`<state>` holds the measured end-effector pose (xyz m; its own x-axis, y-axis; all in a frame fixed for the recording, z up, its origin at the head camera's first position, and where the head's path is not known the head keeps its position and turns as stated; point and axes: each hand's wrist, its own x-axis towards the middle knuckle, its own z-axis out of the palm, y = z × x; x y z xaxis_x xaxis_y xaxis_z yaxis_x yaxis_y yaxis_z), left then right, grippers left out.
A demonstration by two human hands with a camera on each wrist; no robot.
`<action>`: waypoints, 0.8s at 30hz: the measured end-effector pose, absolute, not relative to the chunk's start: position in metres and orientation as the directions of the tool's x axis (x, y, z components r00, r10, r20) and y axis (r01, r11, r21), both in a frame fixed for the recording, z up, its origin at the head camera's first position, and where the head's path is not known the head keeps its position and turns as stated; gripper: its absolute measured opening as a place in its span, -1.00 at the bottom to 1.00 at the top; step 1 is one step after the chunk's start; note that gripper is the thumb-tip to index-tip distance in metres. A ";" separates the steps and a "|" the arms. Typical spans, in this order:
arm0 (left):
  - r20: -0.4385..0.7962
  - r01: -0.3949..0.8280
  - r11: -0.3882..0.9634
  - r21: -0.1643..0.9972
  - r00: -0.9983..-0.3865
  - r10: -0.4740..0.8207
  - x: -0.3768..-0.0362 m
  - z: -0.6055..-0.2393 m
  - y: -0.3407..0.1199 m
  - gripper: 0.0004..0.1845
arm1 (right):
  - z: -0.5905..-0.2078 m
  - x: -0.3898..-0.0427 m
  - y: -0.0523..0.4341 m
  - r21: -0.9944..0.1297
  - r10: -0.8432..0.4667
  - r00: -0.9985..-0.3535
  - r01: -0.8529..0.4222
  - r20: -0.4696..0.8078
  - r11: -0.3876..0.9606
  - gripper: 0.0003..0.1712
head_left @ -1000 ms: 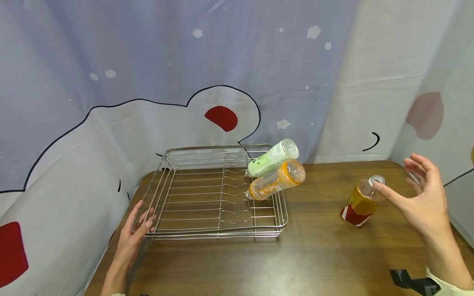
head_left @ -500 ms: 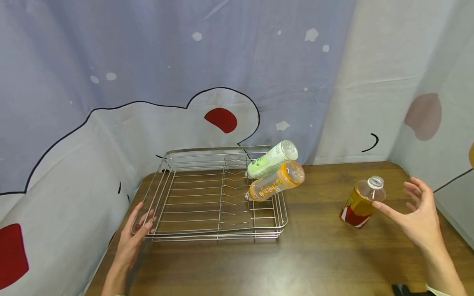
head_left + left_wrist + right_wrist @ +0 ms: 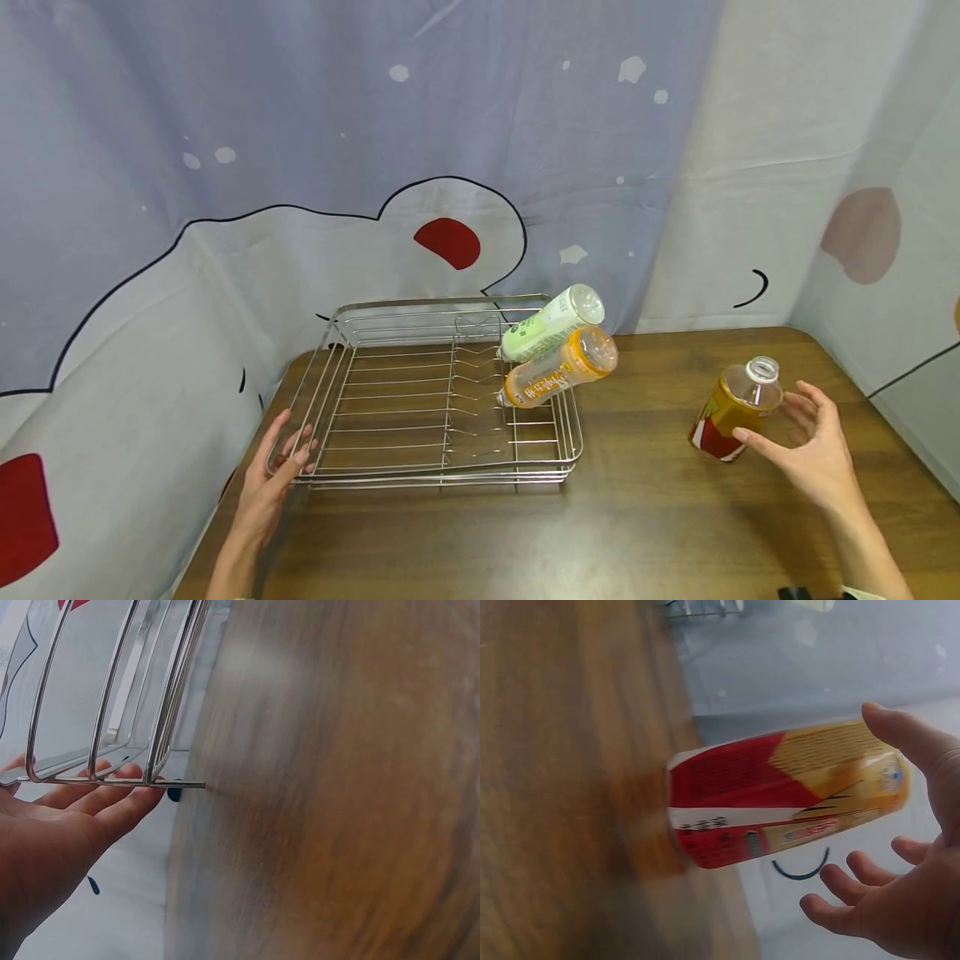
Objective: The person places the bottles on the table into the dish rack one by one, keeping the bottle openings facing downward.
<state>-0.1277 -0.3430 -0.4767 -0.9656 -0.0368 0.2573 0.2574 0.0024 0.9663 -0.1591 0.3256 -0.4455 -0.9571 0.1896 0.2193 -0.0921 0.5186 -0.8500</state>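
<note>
The right hand is dropping toward seven o'clock from its higher place of a second ago, and its thumb is now lying level with the label of the red-and-yellow bottle rather than with the mouth. That bottle is standing on the table at three o'clock from the wire rack, with the hand at its four o'clock. The hand is staying wide apart, the thumb on one side and the loosely bent fingers on the other, and it is not gripping anything; whether the thumb is just touching the label is hard to tell, since the right wrist view is somewhat blurred. What this change is giving the work, as I judge it, is a bottle sitting inside the hand's spread but not yet held. Meanwhile the left hand is holding the rack's end at eight o'clock, fingers and thumb bending round the wires, and neither it nor the rack is shifting noticeably. Toward two o'clock in the rack, a pale green bottle and an orange-banded bottle are leaning neck-down, their bases pointing up toward two o'clock, both unchanged.
</note>
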 end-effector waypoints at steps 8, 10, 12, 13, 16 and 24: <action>0.266 0.267 -0.019 0.964 -0.963 -0.032 -0.128 -0.477 -0.343 -0.29 | -0.462 -0.167 0.321 -0.870 0.144 -0.981 -0.045 0.132 0.491 0.17; 0.267 0.268 -0.024 0.963 -0.963 -0.032 -0.128 -0.476 -0.342 -0.30 | -0.465 -0.169 0.319 -0.878 0.143 -0.983 -0.031 0.113 0.477 0.18; 0.264 0.265 -0.024 0.964 -0.964 -0.032 -0.128 -0.476 -0.342 -0.30 | -0.468 -0.171 0.317 -0.882 0.149 -0.984 -0.014 0.095 0.471 0.18; 0.263 0.264 -0.023 0.964 -0.964 -0.034 -0.127 -0.476 -0.342 -0.30 | -0.469 -0.171 0.317 -0.882 0.151 -0.984 -0.007 0.089 0.472 0.17; 0.262 0.263 -0.023 0.965 -0.964 -0.035 -0.127 -0.476 -0.342 -0.30 | -0.473 -0.172 0.316 -0.876 0.156 -0.985 0.013 0.071 0.483 0.14; 0.266 0.267 -0.024 0.964 -0.963 -0.036 -0.127 -0.477 -0.343 -0.30 | -0.482 -0.175 0.315 -0.876 0.171 -0.983 0.025 0.067 0.481 0.06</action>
